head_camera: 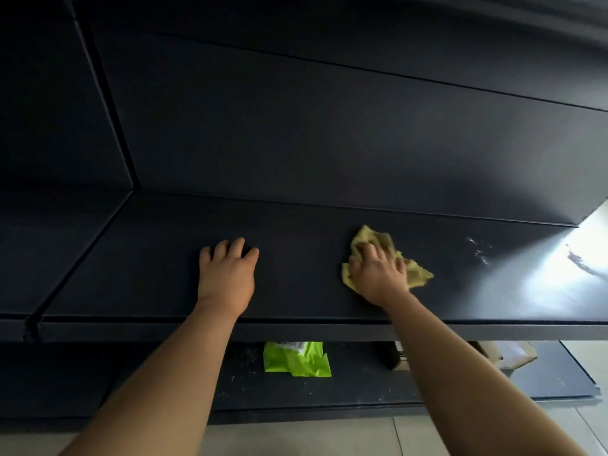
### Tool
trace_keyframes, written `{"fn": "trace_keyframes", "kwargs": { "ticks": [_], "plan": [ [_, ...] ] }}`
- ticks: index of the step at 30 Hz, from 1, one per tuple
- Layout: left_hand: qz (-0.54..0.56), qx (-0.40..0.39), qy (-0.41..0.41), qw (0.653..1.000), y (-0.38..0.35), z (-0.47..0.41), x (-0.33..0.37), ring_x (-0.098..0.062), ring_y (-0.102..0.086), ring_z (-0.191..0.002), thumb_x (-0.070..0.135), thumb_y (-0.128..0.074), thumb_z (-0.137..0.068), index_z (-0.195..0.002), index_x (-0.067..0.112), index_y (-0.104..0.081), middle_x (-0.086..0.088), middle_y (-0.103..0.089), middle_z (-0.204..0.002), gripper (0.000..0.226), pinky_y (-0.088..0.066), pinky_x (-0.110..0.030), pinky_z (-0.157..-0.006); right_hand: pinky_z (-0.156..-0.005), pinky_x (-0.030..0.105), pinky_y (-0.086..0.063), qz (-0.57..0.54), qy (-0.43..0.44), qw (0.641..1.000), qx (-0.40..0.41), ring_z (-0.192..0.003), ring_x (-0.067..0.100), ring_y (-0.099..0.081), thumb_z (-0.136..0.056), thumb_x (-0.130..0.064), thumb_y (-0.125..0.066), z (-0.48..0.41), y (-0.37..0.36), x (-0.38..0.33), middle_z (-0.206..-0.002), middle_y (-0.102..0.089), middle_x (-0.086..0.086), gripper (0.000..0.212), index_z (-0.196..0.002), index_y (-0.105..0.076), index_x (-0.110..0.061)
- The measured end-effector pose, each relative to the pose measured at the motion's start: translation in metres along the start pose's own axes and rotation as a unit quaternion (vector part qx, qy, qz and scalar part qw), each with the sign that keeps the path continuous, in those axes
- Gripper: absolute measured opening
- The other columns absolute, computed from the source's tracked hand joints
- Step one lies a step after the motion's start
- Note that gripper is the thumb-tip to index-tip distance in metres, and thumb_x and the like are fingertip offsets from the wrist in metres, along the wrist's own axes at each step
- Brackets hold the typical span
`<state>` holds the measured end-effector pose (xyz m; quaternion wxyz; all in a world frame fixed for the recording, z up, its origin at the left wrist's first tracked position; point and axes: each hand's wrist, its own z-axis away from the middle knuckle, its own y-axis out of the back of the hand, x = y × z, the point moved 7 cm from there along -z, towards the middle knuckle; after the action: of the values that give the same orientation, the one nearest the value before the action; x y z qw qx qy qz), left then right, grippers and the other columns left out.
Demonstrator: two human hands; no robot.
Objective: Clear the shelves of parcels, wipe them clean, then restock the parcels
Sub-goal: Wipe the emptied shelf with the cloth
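hands [227,274] [378,274] 2 | cloth [370,236] 1 | shelves [131,274] [237,386] 2 | green parcel [296,360] 1 | cardboard parcel [513,355] 1

crumpled yellow cloth [416,274] right of middle on the bare dark shelf [296,291]; green parcel [296,360] on the lower shelf [329,396].

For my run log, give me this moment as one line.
phase: wiping | right hand: holds cloth on shelf | left hand: rests on shelf | lower shelf: green parcel
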<state>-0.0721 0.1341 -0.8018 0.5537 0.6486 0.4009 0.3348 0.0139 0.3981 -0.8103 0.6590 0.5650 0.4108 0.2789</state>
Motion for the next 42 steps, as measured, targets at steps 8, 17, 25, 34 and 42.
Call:
{"fn": "trace_keyframes", "kwargs": {
  "ticks": [8,17,25,34,42],
  "plan": [
    [0.024,-0.045,0.005,0.999,0.005,-0.004,0.013,-0.025,-0.039,-0.132,0.004,-0.035,-0.095,-0.144,0.017,-0.037,-0.005,-0.039,-0.147,0.051,-0.041,-0.036,-0.1,-0.116,0.053,-0.013,0.026,-0.079,0.997,-0.004,-0.145,0.031,-0.018,-0.1,-0.05,-0.02,0.022,0.012,0.051,-0.158,-0.018,0.009,0.051,-0.139,-0.03,-0.019],
    [0.075,-0.132,0.082,0.985,-0.006,0.01,0.032,-0.034,-0.004,-0.146,0.036,-0.023,-0.102,-0.151,0.01,-0.012,-0.013,-0.006,-0.159,0.057,-0.009,-0.051,-0.118,-0.119,0.048,-0.005,0.018,0.136,0.991,0.009,-0.147,0.025,-0.018,-0.098,-0.055,-0.024,0.084,-0.018,-0.062,-0.16,-0.019,0.006,0.055,-0.143,-0.034,-0.025],
    [0.169,-0.088,0.046,0.981,0.005,0.004,0.091,-0.022,-0.012,-0.146,0.029,-0.026,-0.103,-0.147,0.018,-0.029,-0.003,-0.02,-0.157,0.046,-0.007,-0.055,-0.117,-0.119,0.044,0.0,0.04,0.008,0.999,0.024,-0.15,0.022,-0.001,-0.091,-0.07,-0.018,0.073,0.022,0.111,-0.163,-0.01,0.002,0.058,-0.145,-0.025,-0.052],
    [0.127,-0.042,0.029,0.991,-0.009,0.003,0.102,-0.022,-0.006,-0.148,0.036,-0.02,-0.103,-0.15,0.024,-0.023,-0.003,-0.013,-0.16,0.049,-0.002,-0.059,-0.116,-0.119,0.039,-0.008,0.024,0.032,0.999,-0.023,-0.149,0.027,-0.005,-0.102,-0.04,-0.029,0.019,0.021,0.095,-0.162,-0.01,0.01,0.053,-0.153,-0.021,-0.027],
    [0.116,-0.02,0.037,0.992,-0.011,0.0,0.102,-0.019,-0.008,-0.148,0.037,-0.02,-0.102,-0.15,0.027,-0.024,0.0,-0.015,-0.16,0.049,-0.002,-0.056,-0.117,-0.12,0.037,-0.005,0.006,0.211,0.975,-0.074,-0.149,0.025,-0.005,-0.103,-0.033,-0.029,-0.019,0.004,-0.025,-0.162,-0.009,0.01,0.052,-0.154,-0.02,-0.025]
  ]
}}
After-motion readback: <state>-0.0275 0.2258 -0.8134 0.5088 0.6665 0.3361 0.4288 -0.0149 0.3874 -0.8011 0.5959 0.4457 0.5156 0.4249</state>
